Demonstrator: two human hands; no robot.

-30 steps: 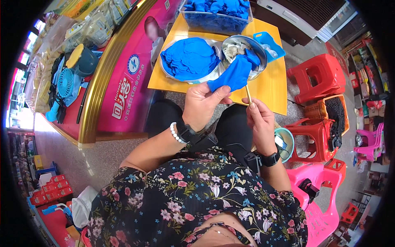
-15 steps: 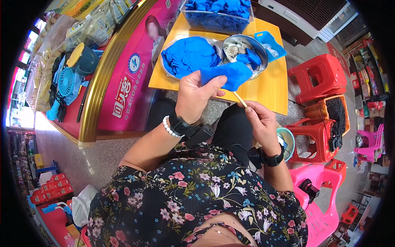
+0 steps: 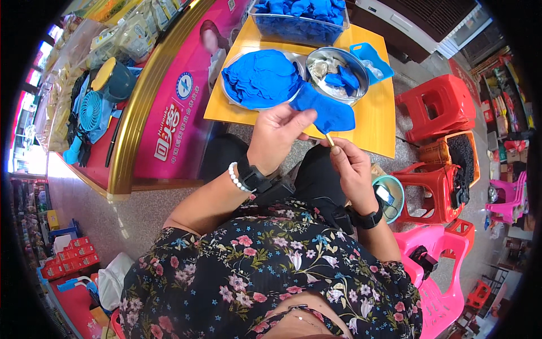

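Blue cloth piece (image 3: 330, 112) swung down, wide end now toward the near right corner of the yellow table (image 3: 372, 125), uncovering more of the steel bowl (image 3: 364, 85). My right hand (image 3: 351, 165) moved closer; less stick (image 3: 329, 139) shows below the cloth.

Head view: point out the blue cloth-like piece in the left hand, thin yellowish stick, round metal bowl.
Blue cloth-like piece (image 3: 332, 113): head view, middle of its broad face.
Thin yellowish stick (image 3: 329, 139): head view, exposed shaft.
Round metal bowl (image 3: 337, 54): head view, bare inner wall, far side.

Blue cloth (image 3: 333, 113), yellow table (image 3: 374, 121), black floral-patterned blouse (image 3: 265, 254)
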